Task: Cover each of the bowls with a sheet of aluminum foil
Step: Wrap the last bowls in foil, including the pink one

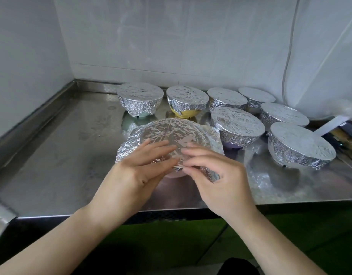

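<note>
A bowl stands at the middle of the steel counter under a crinkled sheet of aluminum foil; a bit of its pale purple side shows below the near edge. My left hand lies with straight fingers on the foil's near left side, pressing it over the rim. My right hand pinches a folded foil corner at the near rim between thumb and fingers. Behind stand several foil-covered bowls, among them one at the back left, a yellow one and a large one at the right.
The steel counter has a raised lip along the left and back walls. Its front edge runs just under my wrists. A white cord hangs at the right wall, and boxes or packaging lie at the far right.
</note>
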### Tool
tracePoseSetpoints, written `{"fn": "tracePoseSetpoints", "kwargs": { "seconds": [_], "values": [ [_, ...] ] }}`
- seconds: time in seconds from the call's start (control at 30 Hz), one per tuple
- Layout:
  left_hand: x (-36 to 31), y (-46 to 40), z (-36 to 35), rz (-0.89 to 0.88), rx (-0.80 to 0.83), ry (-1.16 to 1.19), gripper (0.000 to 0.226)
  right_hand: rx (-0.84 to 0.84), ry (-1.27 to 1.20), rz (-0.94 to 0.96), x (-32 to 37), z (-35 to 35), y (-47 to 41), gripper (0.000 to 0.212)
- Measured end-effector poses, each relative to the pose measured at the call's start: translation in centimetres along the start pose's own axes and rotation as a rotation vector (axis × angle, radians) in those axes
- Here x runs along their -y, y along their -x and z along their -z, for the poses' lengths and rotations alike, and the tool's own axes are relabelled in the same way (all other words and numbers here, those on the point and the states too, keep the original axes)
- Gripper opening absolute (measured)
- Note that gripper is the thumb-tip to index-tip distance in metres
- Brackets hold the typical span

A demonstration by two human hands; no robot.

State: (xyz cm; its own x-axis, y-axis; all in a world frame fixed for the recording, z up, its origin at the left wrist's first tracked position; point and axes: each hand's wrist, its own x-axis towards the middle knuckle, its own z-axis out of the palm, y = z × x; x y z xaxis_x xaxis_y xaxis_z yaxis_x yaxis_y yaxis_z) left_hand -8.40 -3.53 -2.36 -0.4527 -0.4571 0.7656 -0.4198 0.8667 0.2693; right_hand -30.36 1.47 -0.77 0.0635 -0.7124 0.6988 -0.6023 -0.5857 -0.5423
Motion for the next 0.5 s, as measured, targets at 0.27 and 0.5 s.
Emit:
{"fn": "tracePoseSetpoints", "kwargs": {
  "seconds": [0.27,0.5],
  "values": [
    [-0.8,-0.2,0.1,0.037,-0.079,0.017,0.016,-0.053,0.062,0.077,0.6,-0.9,0.0,0.008],
    [-0.2,-0.4,1.5,0.093,-0.061,0.025,0.010,0.007,0.094,0.054,0.3,0.5,-0.6,0.008]
  ]
}}
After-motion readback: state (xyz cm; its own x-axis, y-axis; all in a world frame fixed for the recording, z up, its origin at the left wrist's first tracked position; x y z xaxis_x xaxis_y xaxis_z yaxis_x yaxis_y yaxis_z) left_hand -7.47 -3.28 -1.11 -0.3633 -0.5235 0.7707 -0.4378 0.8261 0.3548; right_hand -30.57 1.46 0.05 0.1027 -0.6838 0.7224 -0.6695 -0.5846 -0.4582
